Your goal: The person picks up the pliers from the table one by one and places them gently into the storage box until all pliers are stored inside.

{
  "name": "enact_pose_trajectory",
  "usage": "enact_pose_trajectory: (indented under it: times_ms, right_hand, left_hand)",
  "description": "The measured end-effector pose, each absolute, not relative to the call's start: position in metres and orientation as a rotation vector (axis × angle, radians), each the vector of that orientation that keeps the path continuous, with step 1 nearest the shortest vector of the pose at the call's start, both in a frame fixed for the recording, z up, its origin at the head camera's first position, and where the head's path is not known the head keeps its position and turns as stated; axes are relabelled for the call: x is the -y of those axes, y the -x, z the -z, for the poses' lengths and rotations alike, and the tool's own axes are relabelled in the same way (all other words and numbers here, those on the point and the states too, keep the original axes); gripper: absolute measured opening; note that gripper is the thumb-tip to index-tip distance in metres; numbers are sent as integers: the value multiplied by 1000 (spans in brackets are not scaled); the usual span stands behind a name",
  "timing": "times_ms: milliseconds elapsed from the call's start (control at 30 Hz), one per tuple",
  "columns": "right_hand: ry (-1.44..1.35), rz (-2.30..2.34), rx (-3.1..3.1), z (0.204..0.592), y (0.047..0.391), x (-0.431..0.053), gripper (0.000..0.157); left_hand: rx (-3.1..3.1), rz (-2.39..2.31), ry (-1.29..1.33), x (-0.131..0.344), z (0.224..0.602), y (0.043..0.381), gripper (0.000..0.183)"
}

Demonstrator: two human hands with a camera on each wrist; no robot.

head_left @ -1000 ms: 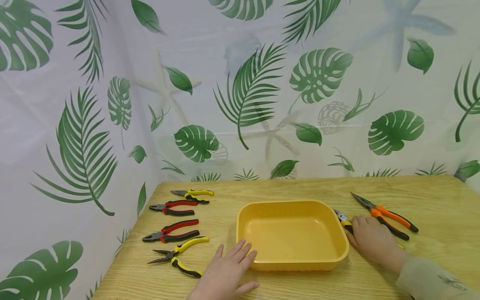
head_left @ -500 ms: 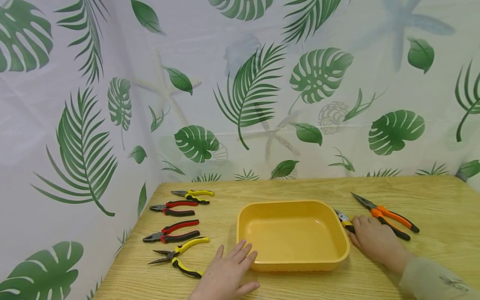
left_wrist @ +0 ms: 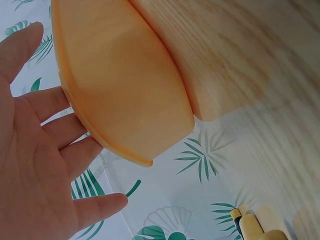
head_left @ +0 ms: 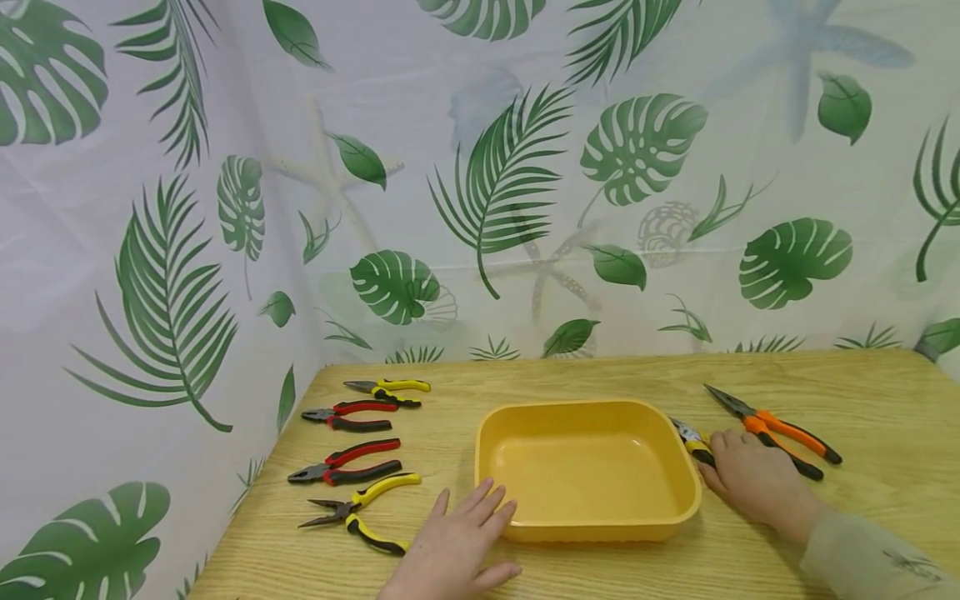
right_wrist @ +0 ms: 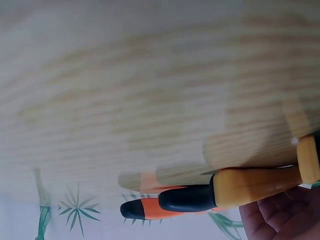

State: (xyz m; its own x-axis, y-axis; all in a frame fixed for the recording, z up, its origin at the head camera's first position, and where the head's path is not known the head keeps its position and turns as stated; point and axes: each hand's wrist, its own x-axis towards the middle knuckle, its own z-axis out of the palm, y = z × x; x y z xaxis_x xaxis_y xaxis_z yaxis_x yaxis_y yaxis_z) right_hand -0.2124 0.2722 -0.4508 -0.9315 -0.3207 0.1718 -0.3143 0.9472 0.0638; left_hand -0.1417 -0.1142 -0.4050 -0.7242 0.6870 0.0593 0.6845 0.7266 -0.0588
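Note:
At the near left corner of the yellow plastic tray (head_left: 585, 533), my left hand (head_left: 453, 546) rests with its fingers spread and fingertips over the rim. The left wrist view has those straight fingers behind the edge of the tray wall (left_wrist: 125, 80). Just right of the tray, my right hand (head_left: 761, 479) grips a pair of pliers (head_left: 699, 451) with yellow and black handles; the metal head points toward the tray and the hand covers most of the handles. One yellow handle (right_wrist: 260, 185) with a black end shows in the right wrist view, curled fingers (right_wrist: 275, 215) behind it.
Orange-and-black long-nose pliers (head_left: 772, 429) lie beyond the right hand. On the left lie yellow-and-black pliers (head_left: 386, 387), red-and-black pliers (head_left: 348, 414), another red-and-black pair (head_left: 345, 462) and spread yellow long-nose pliers (head_left: 360, 512). A leaf-printed cloth (head_left: 525, 208) hangs behind the wooden table (head_left: 450, 383).
A yellow handle end that showed beside the right wrist a second ago is now hidden by the hand. The left hand and the tray have stayed put.

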Motion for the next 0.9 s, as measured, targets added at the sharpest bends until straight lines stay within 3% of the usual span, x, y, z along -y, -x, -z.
enact_pose_trajectory:
  times_ms: [900]
  right_hand:
    - [-470, 9, 2946, 451, 214, -274, 26]
  left_hand:
    - [2850, -71, 1127, 114, 405, 142, 62]
